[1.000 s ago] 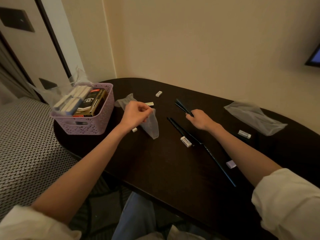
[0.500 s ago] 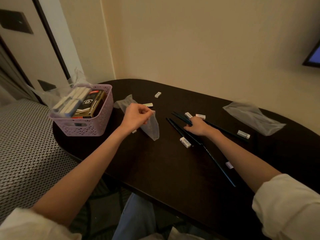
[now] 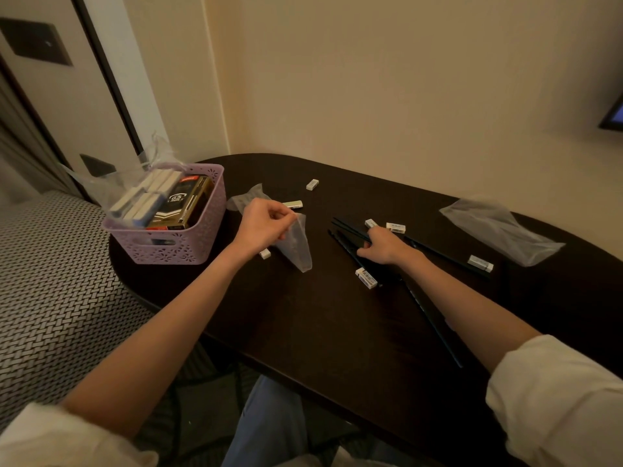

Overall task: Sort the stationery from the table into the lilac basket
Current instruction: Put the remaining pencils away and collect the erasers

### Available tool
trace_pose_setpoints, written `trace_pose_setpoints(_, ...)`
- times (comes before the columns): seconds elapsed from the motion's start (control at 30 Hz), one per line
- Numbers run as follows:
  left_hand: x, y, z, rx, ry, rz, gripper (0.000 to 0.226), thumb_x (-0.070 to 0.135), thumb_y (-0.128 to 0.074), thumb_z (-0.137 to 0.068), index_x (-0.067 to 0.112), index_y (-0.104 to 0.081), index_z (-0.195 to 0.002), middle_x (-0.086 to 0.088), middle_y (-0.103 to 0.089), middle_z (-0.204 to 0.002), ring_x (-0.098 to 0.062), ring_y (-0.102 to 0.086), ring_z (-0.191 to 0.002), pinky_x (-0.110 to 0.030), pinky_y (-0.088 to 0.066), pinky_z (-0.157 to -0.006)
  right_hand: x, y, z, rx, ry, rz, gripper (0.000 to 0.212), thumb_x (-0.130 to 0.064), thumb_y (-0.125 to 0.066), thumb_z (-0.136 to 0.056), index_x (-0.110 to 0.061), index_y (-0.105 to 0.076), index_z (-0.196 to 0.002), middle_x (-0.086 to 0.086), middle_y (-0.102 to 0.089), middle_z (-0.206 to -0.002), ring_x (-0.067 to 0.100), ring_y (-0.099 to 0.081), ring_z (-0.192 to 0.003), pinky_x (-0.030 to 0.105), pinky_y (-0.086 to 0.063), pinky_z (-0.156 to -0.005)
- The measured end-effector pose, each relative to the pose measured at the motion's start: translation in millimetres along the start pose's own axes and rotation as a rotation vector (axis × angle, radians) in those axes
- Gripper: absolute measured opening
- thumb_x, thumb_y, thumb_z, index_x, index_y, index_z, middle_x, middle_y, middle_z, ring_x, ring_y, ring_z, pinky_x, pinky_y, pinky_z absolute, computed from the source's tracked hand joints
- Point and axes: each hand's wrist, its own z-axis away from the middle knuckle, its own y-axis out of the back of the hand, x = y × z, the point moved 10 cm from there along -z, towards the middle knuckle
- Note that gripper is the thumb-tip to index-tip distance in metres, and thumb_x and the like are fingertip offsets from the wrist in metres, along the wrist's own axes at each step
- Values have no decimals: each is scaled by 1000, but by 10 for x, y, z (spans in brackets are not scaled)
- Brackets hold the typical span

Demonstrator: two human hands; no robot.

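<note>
My left hand [image 3: 261, 227] pinches the top of a clear plastic bag [image 3: 296, 244], fingers curled tight on it, the bag hanging down to the desk [image 3: 303, 332]. My right hand [image 3: 382, 247] lies over the dark pencils [image 3: 350, 235], fingers bent around them — whether they are actually lifted I cannot tell. Small erasers [image 3: 365, 277] lie scattered close to both hands. The lilac basket [image 3: 175, 244], already holding boxes, stands at the desk's left end, just beyond my left hand.

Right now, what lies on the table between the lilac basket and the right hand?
In the head view, the left hand pinching a clear plastic bag lies between the lilac basket and the right hand, with a small eraser beneath.
</note>
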Motion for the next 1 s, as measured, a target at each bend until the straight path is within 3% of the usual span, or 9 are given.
trace_pose_setpoints(0.1, 3, 5, 0, -5, -10, 4, 12, 17, -64, -90, 10, -71, -98, -3, -68, -77, -2, -62, -56, -13, -50, -51, -20, 113, 20, 35, -10, 19, 21, -26, -55, -94, -13, -50, -80, 5, -51, -72, 18, -54, -67, 29, -40, -60)
trace_pose_setpoints(0.17, -4, 11, 1, -10, -8, 9, 13, 17, -64, -90, 10, -71, -98, -3, -68, -77, 1, -61, -54, -13, -50, -51, -57, 225, 40, 110, 1, 14, 18, -27, -52, -96, -9, -47, -96, 5, -53, -78, 19, -56, -72, 31, -43, -62)
trace_pose_setpoints(0.27, -14, 8, 7, -19, -7, 9, 12, 17, -64, -90, 11, -70, -98, -2, -67, -76, 1, -60, -54, -13, -50, -51, -166, 361, 92, 231, 52, 28, 31, -28, -50, -98, -6, -42, -119, 8, -57, -94, 23, -60, -85, 38, -51, -73)
trace_pose_setpoints(0.37, -8, 11, 12, -20, -1, 5, 11, 17, -64, -90, 11, -70, -98, -1, -67, -77, -1, -61, -55, -14, -50, -52, -206, 376, 72, 271, 70, 5, 26, -29, -53, -97, -8, -50, -111, 8, -59, -99, 21, -60, -85, 38, -53, -74)
trace_pose_setpoints(0.53, 6, 26, 28, -24, -8, -1, 11, 16, -64, -90, 11, -70, -97, -2, -67, -77, -5, -62, -58, -14, -51, -52, -192, 109, -31, 102, 29, -28, 31, -42, -67, -86, -12, -58, -87, 6, -62, -85, 20, -62, -79, 35, -52, -71)
trace_pose_setpoints(0.67, 53, 42, 62, -24, -51, -59, 11, 17, -64, -90, 12, -70, -98, 1, -68, -80, -9, -67, -66, -15, -54, -55, -237, -43, -58, 6, 33, 27, 22, -28, -67, -88, -18, -51, -76, 2, -58, -80, 19, -61, -80, 27, -46, -63)
trace_pose_setpoints(0.77, 87, 41, 104, -33, -79, -90, 11, 18, -66, -89, 13, -71, -98, 4, -67, -80, -7, -66, -66, -13, -53, -56, -274, -37, -40, -5, 27, 42, 22, -25, -63, -91, -16, -48, -78, 0, -50, -78, 12, -52, -70, 23, -36, -56)
trace_pose_setpoints(0.87, 135, 17, 147, -54, -105, -110, 14, 20, -69, -87, 15, -71, -99, 9, -65, -79, -2, -64, -68, -9, -50, -56, -307, 96, -34, 56, 18, 1, 16, -26, -61, -92, -12, -51, -92, 3, -54, -86, 15, -55, -76, 26, -43, -65)
trace_pose_setpoints(1.0, 198, -3, 212, -65, -155, -155, 19, 23, -72, -84, 13, -70, -101, 11, -62, -78, 2, -59, -68, -4, -45, -59, -493, 479, 107, 225, 62, 22, 20, -31, -52, -95, -11, -50, -93, 2, -50, -79, 17, -52, -71, 29, -42, -62)
